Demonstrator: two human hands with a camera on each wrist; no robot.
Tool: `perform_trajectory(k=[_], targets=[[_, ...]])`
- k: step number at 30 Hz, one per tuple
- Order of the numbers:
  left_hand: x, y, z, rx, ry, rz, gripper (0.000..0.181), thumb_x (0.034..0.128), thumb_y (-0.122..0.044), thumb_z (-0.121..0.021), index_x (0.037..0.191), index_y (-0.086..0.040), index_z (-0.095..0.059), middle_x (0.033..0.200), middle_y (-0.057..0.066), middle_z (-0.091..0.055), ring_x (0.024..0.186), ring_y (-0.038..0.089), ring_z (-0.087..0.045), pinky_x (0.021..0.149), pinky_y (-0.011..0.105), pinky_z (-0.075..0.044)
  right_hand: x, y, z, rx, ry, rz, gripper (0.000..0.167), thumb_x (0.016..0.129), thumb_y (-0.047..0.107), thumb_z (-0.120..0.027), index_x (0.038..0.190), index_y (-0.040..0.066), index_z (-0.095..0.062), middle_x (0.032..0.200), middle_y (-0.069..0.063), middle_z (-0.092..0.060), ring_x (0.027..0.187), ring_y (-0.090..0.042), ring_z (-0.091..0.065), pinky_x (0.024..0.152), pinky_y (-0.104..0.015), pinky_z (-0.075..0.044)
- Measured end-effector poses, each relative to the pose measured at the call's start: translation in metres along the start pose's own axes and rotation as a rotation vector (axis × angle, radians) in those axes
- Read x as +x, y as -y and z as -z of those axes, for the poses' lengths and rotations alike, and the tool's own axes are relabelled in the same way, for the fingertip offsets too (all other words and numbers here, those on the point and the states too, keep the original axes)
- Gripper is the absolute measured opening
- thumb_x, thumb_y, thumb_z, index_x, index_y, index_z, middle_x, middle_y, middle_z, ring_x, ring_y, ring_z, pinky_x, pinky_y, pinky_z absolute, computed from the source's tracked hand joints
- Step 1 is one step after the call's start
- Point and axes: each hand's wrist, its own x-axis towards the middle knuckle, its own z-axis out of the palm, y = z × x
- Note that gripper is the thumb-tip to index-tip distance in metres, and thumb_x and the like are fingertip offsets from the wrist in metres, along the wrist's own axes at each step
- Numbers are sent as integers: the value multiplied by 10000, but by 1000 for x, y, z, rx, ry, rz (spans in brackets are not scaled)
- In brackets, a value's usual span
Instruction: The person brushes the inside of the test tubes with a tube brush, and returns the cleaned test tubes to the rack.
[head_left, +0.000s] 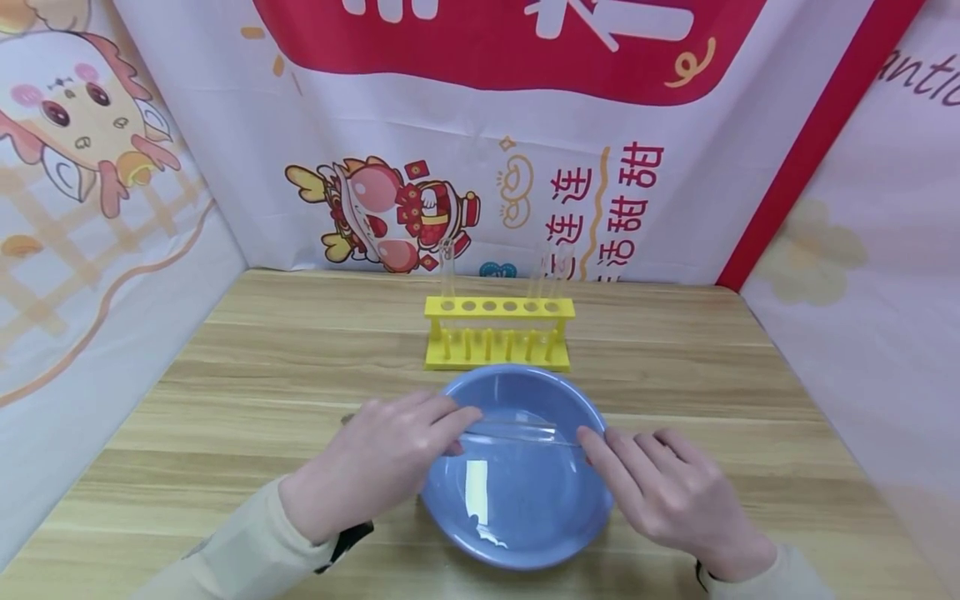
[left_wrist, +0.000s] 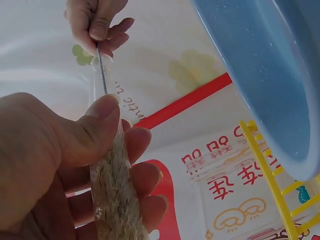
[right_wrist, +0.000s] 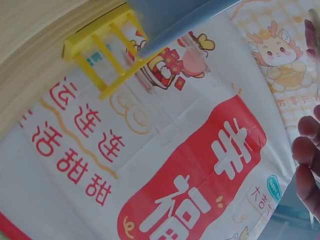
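Note:
A clear test tube (head_left: 517,431) lies nearly level above the blue basin (head_left: 532,517). My left hand (head_left: 397,450) grips the tube, with the thumb on one side and the fingers curled round the other. Inside the tube, the left wrist view shows the pale bristles of a test tube brush (left_wrist: 117,195). Its twisted wire handle (left_wrist: 102,75) comes out of the tube's mouth. My right hand (head_left: 667,487) pinches that wire between thumb and fingers, a little beyond the mouth. In the right wrist view only some fingertips (right_wrist: 306,150) show at the right edge.
Behind the basin stands a yellow test tube rack (head_left: 498,364). One clear tube (head_left: 447,275) is at its left end, and two more tubes (head_left: 558,279) are at its right. Printed cloth (head_left: 480,117) hangs round the wooden table (head_left: 225,400).

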Motion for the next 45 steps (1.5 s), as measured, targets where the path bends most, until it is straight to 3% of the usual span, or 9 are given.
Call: perform_trajectory(k=[7,16,26,37,45], targets=[[-4,-2,1,27,-8,-32,406,797,-141,-848,1170,-71,-703,952,17,-693,763,81,-653,577,185,-545,4,-3,1,1,-3,8,229,1005,40,-536,822,-57,-634,633,-105,-540,406,-180,-357,363,-257,-317],[-8,-2,8,37,-12,-28,437,780,-144,-861,1185,-104,-703,995,17,-704,831,110,-676,620,225,-574,4,-5,1,101,-34,-62,272,995,26,-534,743,-37,-612,572,-44,-476,387,-132,-342,361,-246,-321],[-13,2,9,46,-52,-23,443,772,-153,-866,1182,-102,-706,1002,32,-711,860,149,-694,608,240,-578,5,-7,11,191,54,-167,346,1039,113,-492,727,24,-612,552,44,-424,399,-55,-358,385,-178,-282],[-15,7,9,64,-48,-13,409,795,-153,-848,1178,-109,-711,996,31,-716,853,158,-695,592,234,-573,-3,-9,17,280,177,-268,395,1065,206,-447,735,100,-636,541,95,-551,402,-15,-382,398,-143,-241],[-16,12,6,68,-44,0,403,791,-159,-850,1168,-125,-711,996,22,-721,850,156,-698,567,213,-557,-17,-11,18,340,259,-349,411,1072,262,-408,783,145,-676,686,65,-712,436,-33,-511,392,-142,-312]])
